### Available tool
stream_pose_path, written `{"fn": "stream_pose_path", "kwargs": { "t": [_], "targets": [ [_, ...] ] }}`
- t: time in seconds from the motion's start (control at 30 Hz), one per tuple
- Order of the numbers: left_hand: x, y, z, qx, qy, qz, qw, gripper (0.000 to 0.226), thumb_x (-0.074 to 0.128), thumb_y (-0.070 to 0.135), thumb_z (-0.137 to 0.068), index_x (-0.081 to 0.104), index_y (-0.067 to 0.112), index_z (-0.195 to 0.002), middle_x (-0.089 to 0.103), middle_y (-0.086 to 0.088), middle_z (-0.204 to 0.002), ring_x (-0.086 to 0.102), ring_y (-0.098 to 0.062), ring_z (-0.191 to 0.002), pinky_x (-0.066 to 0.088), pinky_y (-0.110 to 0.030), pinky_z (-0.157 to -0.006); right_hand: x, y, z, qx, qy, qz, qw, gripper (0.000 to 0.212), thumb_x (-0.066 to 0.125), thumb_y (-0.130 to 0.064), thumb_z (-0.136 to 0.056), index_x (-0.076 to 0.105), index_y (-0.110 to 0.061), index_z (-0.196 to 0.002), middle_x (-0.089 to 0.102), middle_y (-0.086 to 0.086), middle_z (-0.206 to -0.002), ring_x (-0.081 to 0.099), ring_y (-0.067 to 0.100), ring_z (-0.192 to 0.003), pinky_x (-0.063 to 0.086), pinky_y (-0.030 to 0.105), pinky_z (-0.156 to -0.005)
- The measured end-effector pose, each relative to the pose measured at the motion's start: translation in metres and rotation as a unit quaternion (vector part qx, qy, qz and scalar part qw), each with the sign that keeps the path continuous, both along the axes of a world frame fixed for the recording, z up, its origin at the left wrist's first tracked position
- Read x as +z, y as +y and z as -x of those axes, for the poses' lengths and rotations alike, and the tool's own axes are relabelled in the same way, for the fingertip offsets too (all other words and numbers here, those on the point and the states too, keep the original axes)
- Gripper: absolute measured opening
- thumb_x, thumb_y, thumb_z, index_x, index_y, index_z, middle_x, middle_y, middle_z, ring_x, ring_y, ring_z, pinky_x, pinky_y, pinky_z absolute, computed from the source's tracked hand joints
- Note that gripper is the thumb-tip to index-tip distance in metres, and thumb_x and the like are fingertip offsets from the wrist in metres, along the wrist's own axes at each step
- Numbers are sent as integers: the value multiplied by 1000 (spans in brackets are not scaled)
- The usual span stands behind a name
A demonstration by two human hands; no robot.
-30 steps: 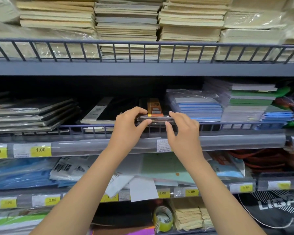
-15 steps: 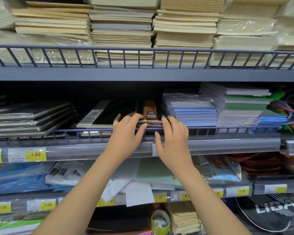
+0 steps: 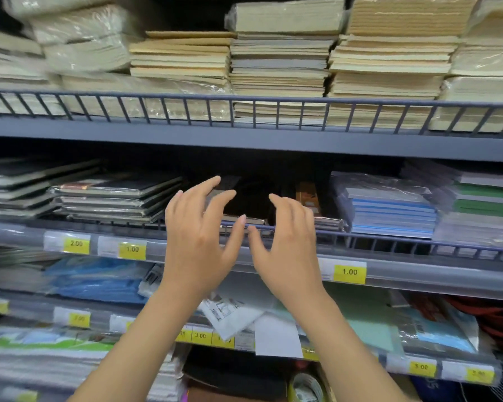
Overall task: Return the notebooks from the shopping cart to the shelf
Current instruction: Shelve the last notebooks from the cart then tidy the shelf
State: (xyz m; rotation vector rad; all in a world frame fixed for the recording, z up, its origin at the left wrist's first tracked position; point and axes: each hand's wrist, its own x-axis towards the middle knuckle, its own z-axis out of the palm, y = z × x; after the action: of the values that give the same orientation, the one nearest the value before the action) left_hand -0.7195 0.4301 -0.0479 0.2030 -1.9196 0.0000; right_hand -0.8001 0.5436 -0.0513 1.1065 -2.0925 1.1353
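Dark notebooks (image 3: 251, 200) lie flat on the middle shelf (image 3: 389, 266), behind its low wire rail; one beside them has an orange band (image 3: 307, 195). My left hand (image 3: 199, 242) and my right hand (image 3: 288, 242) hover side by side just in front of that rail, fingers spread, holding nothing. Both hands partly hide the front edges of the dark notebooks. The shopping cart is out of view.
Left of the hands sits a stack of black wrapped notebooks (image 3: 114, 198); to the right, a wrapped blue stack (image 3: 389, 210) and green ones (image 3: 482, 204). Beige paper stacks (image 3: 279, 62) fill the upper shelf. Lower shelves hold blue packs (image 3: 93, 280) and loose sheets.
One second ago both hands gripped a notebook at the rail. They have let go, opened and drawn back a little. The camera has moved closer to the shelf.
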Motion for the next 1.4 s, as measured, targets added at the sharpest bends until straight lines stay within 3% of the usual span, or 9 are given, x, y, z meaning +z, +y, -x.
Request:
{"fn": "stream_pose_path", "kwargs": {
  "t": [0.1, 0.3, 0.5, 0.63, 0.77, 1.03, 1.13, 1.27, 1.4],
  "targets": [
    [2, -31, -27, 65, 30, 33, 997, 38, 61, 29, -91, 62, 3, -117, 54, -22, -132, 51, -39, -123, 35, -53, -103, 7, -34, -20, 95, -27, -11, 995, 64, 51, -45, -90, 30, -18, -144, 40, 0, -140, 29, 13, -129, 30, 30, -107],
    [-7, -103, -68, 150, 99, -13, 984, 46, 50, 37, -97, 55, 1, -125, 42, -30, -142, 38, -47, -132, 25, -51, -108, 16, -104, -55, 182, -53, -46, 981, 71, 58, -51, -88, 20, -36, -147, 36, -1, -142, 27, 16, -132, 34, 40, -109],
    [-29, -163, -87, 101, 46, -78, 991, 53, 46, 45, -97, 46, 12, -138, 31, -25, -151, 30, -41, -139, 26, -50, -108, 10, -144, -60, 189, -62, -71, 977, 68, 64, -42, -87, 24, -53, -140, 33, 1, -140, 29, 14, -129, 34, 30, -102],
    [-30, -199, -98, -20, -9, -28, 999, 58, 68, 27, -89, 45, 14, -140, 30, -24, -150, 32, -32, -138, 26, -28, -114, 6, -149, -50, 178, -39, -67, 981, 65, 67, -24, -88, 36, -44, -141, 42, 0, -131, 46, 11, -108, 38, 18, -95],
    [-23, -221, -105, -57, -42, 5, 997, 68, 76, 8, -77, 47, 17, -138, 41, -22, -141, 44, -29, -126, 27, -14, -109, 6, -151, -44, 181, -40, -58, 981, 62, 69, -20, -87, 41, -37, -139, 51, -2, -119, 50, 9, -105, 35, 6, -90],
    [-9, -236, -102, -111, -99, -35, 988, 64, 76, 4, -77, 53, 21, -134, 45, -14, -134, 50, -24, -119, 41, -29, -100, 12, -164, -40, 157, -85, -48, 983, 55, 73, -20, -83, 49, -41, -127, 55, 0, -111, 53, 14, -104, 47, 28, -94],
    [-3, -241, -95, -103, -121, -58, 986, 62, 77, -2, -75, 59, 19, -130, 48, -13, -129, 54, -27, -112, 42, -31, -96, 17, -173, -34, 145, -96, -61, 983, 55, 75, -19, -80, 48, -46, -120, 56, 0, -108, 55, 13, -99, 43, 18, -85],
    [2, -248, -86, -103, -130, -80, 983, 56, 79, 1, -74, 62, 17, -125, 51, -10, -122, 50, -14, -108, 34, -11, -96, 23, -181, -27, 130, -119, -72, 982, 57, 78, -17, -75, 53, -42, -120, 59, -1, -109, 61, 9, -91, 44, 5, -71],
    [1, -252, -83, -105, -142, -91, 980, 50, 78, 6, -77, 62, 15, -123, 51, -8, -119, 52, -19, -109, 43, -27, -94, 27, -182, -24, 131, -136, -86, 978, 55, 77, -22, -76, 54, -42, -122, 59, -7, -113, 59, 2, -93, 41, -1, -67]
  ]
}}
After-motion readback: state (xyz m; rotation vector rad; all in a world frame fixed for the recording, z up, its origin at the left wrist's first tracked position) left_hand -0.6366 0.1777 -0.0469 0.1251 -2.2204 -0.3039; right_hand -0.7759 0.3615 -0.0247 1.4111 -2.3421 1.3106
